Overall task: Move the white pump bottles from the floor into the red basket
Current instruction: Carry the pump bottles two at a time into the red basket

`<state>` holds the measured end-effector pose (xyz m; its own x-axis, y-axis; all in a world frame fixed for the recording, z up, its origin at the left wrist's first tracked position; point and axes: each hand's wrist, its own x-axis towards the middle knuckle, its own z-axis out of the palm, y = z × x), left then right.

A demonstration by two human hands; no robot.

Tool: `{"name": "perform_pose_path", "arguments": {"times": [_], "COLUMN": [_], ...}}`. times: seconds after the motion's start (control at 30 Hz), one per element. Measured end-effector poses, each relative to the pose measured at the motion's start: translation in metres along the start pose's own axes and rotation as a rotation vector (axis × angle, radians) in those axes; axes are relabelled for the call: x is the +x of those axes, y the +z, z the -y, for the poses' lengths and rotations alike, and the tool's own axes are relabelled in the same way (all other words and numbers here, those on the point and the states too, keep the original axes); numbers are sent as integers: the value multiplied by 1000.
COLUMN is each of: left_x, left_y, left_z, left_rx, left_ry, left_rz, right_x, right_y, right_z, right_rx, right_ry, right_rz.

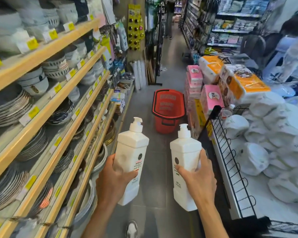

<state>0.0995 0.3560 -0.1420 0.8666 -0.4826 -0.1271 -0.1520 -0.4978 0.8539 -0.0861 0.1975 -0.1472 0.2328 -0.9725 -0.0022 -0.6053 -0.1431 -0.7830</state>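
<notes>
White pump bottle (131,157) gripped upright in left hand (113,177), fingers wrapped round its lower body. Second white pump bottle (185,162) gripped the same way in right hand (199,179). Both bottles held off the grey floor (153,177), side by side, not touching. Red basket (168,109) stands on the floor farther down the aisle, well apart from the bottles. Shelves of plates (33,117) at left; pink packs (212,98) at right.
</notes>
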Motion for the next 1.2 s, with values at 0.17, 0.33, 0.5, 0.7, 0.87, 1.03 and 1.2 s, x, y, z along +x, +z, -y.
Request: {"name": "perform_pose_path", "arguments": {"times": [0.17, 0.33, 0.5, 0.7, 0.87, 1.03, 1.2], "left_x": [57, 114, 168, 228, 280, 328, 366], "left_y": [4, 3, 8, 19, 42, 63, 79], "left_z": [-7, -19, -29, -44, -64, -95, -119], "left_rx": [-39, -43, -54, -48, -68, -76, -89], "left_ry": [-19, 20, 25, -3, -20, -14, -7], "left_rz": [36, 65, 67, 72, 60, 47, 24], "right_x": [39, 79, 116, 167, 227, 288, 344], "right_y": [30, 57, 82, 103, 118, 129, 141], "right_z": [26, 56, 76, 87, 95, 113, 130], "right_rx": [18, 25, 38, 22, 27, 47, 63], "right_ry": [8, -1, -13, 20, 31, 9, 4], "right_rz": [-17, -31, -46, -42, 2, 40, 66]}}
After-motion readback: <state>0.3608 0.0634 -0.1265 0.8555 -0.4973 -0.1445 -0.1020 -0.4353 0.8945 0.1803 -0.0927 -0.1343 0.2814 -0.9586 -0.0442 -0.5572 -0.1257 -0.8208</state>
